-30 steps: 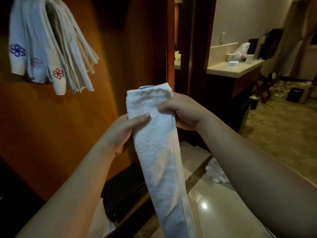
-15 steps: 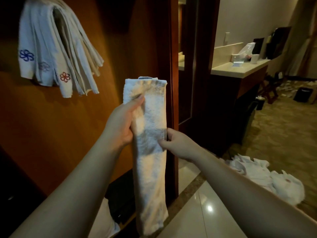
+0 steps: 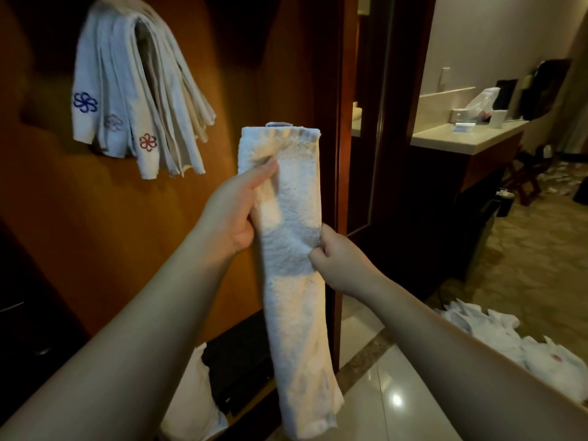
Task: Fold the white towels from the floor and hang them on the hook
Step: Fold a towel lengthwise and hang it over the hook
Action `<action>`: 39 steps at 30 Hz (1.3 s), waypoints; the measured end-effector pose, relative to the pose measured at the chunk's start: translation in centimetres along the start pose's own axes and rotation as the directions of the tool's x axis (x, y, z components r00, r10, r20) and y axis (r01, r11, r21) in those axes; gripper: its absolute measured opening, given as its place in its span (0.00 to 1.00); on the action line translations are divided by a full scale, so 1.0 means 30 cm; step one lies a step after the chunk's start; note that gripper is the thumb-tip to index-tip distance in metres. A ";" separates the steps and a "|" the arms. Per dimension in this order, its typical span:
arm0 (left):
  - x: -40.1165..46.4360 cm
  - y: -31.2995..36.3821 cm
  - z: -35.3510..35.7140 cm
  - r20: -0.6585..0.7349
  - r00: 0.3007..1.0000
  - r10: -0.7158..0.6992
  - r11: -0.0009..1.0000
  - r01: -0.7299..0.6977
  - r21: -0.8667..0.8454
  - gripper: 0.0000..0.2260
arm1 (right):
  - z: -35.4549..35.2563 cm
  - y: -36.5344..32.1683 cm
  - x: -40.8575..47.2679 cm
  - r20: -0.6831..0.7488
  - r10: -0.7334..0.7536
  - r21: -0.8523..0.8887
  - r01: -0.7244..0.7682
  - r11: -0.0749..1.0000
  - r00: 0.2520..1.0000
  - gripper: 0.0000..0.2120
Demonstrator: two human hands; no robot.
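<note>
A folded white towel (image 3: 294,249) hangs upright as a long narrow strip in front of the person, held between both hands before the wooden wall panel (image 3: 95,233). The left hand (image 3: 235,211) holds it near the top: the thumb lies pressed across the front face, pointing up and to the right, and the palm sits against the strip's left edge. The other fingers of that hand are behind the cloth and hidden, so how far they curl cannot be told. The right hand (image 3: 340,259) holds the towel lower down, at its right edge about midway along the strip; its fingers (image 3: 326,237) are curled narrow and pinch the cloth's edge, with the knuckles facing the camera. The bottom end of the strip hangs free above the glossy tile floor (image 3: 397,393).

Up on the wall to the left, a bunch of hung towels (image 3: 133,100) drapes over a hook that is itself covered; three of them show embroidered flower marks, one blue, one pale purple, one red. These hang well apart from the held towel, above and to its left. On the floor at the lower right lies a loose pile of white towels (image 3: 496,338), unfolded and crumpled. Beyond the dark door frame (image 3: 343,154) stands a pale-topped table (image 3: 461,138) carrying small items too blurred to name.
</note>
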State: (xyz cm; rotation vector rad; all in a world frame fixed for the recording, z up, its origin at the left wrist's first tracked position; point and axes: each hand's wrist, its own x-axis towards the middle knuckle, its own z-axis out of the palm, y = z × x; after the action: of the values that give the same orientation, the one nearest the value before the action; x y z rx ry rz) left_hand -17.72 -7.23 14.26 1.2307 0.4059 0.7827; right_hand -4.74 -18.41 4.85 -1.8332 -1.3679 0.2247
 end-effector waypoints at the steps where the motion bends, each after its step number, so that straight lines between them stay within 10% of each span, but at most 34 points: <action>1: 0.001 0.007 0.000 0.001 1.000 0.004 1.000 -0.004 0.000 0.10 | -0.003 -0.004 -0.001 -0.016 -0.006 0.012 0.006 1.000 1.000 0.06; 11: 0.036 0.068 0.014 0.077 0.997 -0.022 0.987 0.034 -0.155 0.11 | 0.004 -0.016 -0.008 -0.285 0.008 0.504 0.143 0.852 0.959 0.22; 19: 0.089 0.077 -0.006 0.059 0.992 -0.116 0.965 0.126 -0.230 0.10 | -0.017 0.032 0.015 -0.252 0.076 0.610 0.097 0.786 0.965 0.10; 27: 0.137 0.080 0.012 0.028 0.978 -0.206 0.959 0.208 -0.194 0.14 | 0.004 0.111 0.026 -0.042 0.047 0.750 0.000 0.661 0.998 0.13; 35: 0.187 0.087 -0.001 -0.026 0.974 -0.227 0.962 0.219 -0.165 0.15 | 0.056 0.127 0.046 0.116 0.050 0.850 -0.125 0.512 0.992 0.46; 39: 0.215 0.105 -0.018 -0.033 0.975 -0.221 0.967 0.215 -0.134 0.18 | 0.042 0.118 0.046 0.396 0.039 0.675 -0.319 0.666 0.918 0.40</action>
State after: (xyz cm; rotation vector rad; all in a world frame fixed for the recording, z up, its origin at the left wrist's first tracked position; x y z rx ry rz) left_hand -14.68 -1.81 17.87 1.0280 0.5123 0.6397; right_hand -2.39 -16.87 2.02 -1.2494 -1.0665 1.1000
